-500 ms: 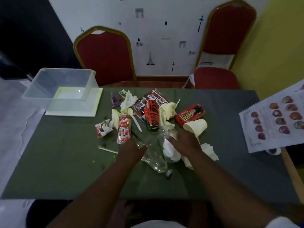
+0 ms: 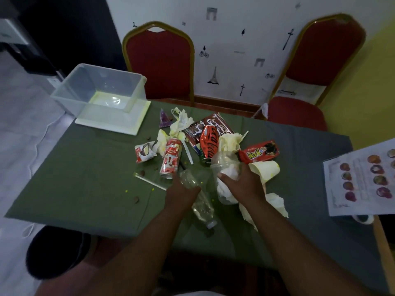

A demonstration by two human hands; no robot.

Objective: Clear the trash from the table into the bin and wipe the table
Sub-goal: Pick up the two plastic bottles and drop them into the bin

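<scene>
Left hand (image 2: 181,192) closed round bottle (image 2: 199,199), right hand (image 2: 242,184) clutching tissue-stuffed cup (image 2: 226,167), both gripped for carrying to empty bin (image 2: 100,92) at far-left corner.

Printed sheet (image 2: 363,178) was cut off by the right edge. Left hand (image 2: 181,192) covered the middle of the clear bottle (image 2: 203,208); right hand (image 2: 243,184) hid part of the clear cup (image 2: 224,163). Small brown bits (image 2: 136,199) on the table (image 2: 85,178) were too small to identify.

Green table (image 2: 85,189) w/ trash (image 2: 171,159), bin (image 2: 70,90).
</scene>
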